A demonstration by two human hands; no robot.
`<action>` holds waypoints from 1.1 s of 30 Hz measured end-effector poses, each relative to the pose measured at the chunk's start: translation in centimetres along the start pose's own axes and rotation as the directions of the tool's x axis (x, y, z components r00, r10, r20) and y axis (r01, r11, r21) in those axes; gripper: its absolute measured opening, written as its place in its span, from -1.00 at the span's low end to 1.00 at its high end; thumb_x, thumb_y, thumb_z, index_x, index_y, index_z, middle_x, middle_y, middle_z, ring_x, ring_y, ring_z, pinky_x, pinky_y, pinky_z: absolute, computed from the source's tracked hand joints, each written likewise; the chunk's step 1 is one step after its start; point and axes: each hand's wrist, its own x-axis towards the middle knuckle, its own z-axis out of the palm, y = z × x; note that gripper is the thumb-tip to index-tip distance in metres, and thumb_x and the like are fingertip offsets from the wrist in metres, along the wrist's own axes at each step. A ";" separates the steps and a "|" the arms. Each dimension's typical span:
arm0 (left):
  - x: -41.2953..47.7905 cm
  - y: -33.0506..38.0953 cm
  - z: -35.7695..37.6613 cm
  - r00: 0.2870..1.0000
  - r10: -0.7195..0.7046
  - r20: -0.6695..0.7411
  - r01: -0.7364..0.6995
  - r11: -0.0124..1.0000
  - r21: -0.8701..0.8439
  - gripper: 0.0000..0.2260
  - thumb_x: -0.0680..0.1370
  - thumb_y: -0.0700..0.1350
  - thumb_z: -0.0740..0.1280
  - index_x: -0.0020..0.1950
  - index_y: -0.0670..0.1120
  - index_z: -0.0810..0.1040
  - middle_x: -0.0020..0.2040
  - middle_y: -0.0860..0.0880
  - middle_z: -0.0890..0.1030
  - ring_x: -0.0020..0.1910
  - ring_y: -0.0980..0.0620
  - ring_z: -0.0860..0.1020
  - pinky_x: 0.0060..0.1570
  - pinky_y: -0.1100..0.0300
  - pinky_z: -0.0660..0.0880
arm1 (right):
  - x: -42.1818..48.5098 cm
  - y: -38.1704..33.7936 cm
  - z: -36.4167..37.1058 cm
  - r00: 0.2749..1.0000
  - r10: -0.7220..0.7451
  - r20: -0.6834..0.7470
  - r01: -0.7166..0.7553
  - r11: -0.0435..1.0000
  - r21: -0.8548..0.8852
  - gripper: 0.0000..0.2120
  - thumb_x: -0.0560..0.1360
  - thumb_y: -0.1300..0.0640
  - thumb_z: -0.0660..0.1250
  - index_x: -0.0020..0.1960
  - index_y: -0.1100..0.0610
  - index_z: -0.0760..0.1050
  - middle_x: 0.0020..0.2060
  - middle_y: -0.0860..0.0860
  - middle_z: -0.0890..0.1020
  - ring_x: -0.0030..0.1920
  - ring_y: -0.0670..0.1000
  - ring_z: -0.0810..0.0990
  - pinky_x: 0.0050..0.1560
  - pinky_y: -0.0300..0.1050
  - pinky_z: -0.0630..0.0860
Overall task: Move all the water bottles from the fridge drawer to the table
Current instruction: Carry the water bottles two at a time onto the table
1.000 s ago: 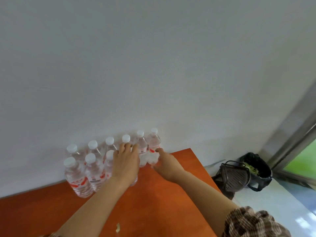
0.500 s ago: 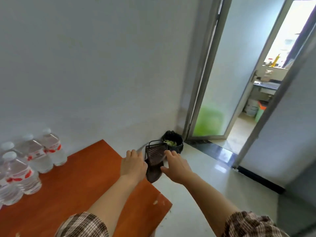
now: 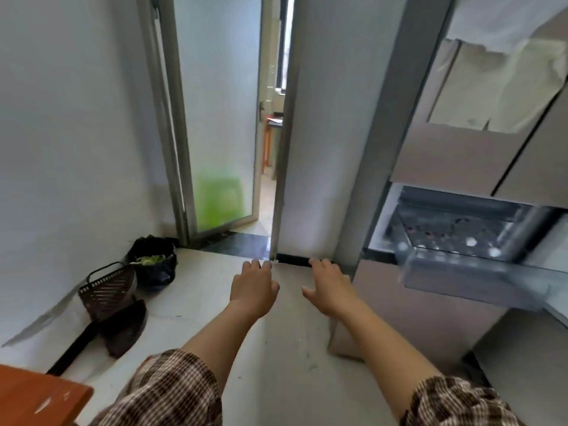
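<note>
The fridge (image 3: 455, 155) stands at the right with its clear drawer (image 3: 467, 273) pulled out. White caps of water bottles (image 3: 470, 241) show blurred inside the drawer. My left hand (image 3: 253, 287) and my right hand (image 3: 329, 287) are stretched out in front of me over the floor, fingers relaxed, holding nothing. Both hands are left of the drawer and apart from it. Only a corner of the orange table (image 3: 37, 398) shows at the bottom left; the bottles on it are out of view.
A black bin (image 3: 153, 262) with green scraps stands by the left wall, beside a dark slotted basket (image 3: 107, 290) and a dustpan (image 3: 123, 327). A glass door (image 3: 215, 118) stands ajar ahead. Pale floor lies between the table and the fridge.
My view has swung right from the table and its bottles to the fridge. Both hands left the bottles and now hang free in front of me.
</note>
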 end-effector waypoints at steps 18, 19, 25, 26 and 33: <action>20.2 34.6 10.8 0.838 0.539 0.090 -0.532 0.842 -0.090 -0.66 0.59 0.00 0.15 0.32 -0.09 0.36 0.27 -0.11 0.43 0.28 -0.12 0.35 0.14 0.00 0.41 | 7.1 34.5 -9.7 0.867 0.489 -0.097 -0.492 0.870 -0.010 -0.48 0.56 0.00 0.24 0.45 0.11 0.20 0.39 0.10 0.32 0.37 0.15 0.30 0.27 0.09 0.34; 21.1 36.0 11.4 0.827 0.553 0.104 -0.545 0.833 -0.092 -0.65 0.60 0.00 0.14 0.34 -0.09 0.35 0.29 -0.12 0.42 0.29 -0.12 0.34 0.16 0.01 0.40 | 7.6 36.0 -9.8 0.857 0.507 -0.095 -0.509 0.861 -0.002 -0.48 0.55 0.00 0.23 0.44 0.12 0.20 0.39 0.10 0.32 0.38 0.16 0.28 0.28 0.10 0.33; 24.3 42.9 14.8 0.772 0.611 0.173 -0.598 0.792 -0.128 -0.63 0.60 -0.01 0.14 0.39 -0.07 0.33 0.33 -0.09 0.39 0.34 -0.10 0.32 0.23 0.02 0.39 | 10.0 44.2 -10.7 0.824 0.559 -0.092 -0.561 0.828 -0.002 -0.51 0.54 -0.02 0.28 0.40 0.11 0.26 0.38 0.11 0.35 0.41 0.15 0.28 0.31 0.14 0.31; 24.8 44.0 15.4 0.767 0.611 0.195 -0.597 0.792 -0.131 -0.63 0.60 -0.01 0.14 0.39 -0.06 0.32 0.33 -0.10 0.39 0.34 -0.10 0.31 0.22 0.01 0.38 | 10.5 45.6 -10.8 0.825 0.556 -0.099 -0.559 0.829 -0.011 -0.52 0.55 -0.03 0.27 0.40 0.10 0.26 0.38 0.11 0.35 0.40 0.16 0.29 0.30 0.13 0.32; 29.0 50.9 20.9 0.781 0.537 0.318 -0.513 0.843 -0.163 -0.58 0.58 -0.03 0.18 0.43 -0.07 0.28 0.37 -0.12 0.34 0.38 -0.11 0.27 0.24 -0.03 0.40 | 14.4 56.4 -10.9 0.877 0.481 -0.005 -0.477 0.870 -0.125 -0.50 0.56 0.11 0.23 0.48 0.06 0.22 0.41 0.16 0.31 0.42 0.20 0.24 0.33 0.16 0.32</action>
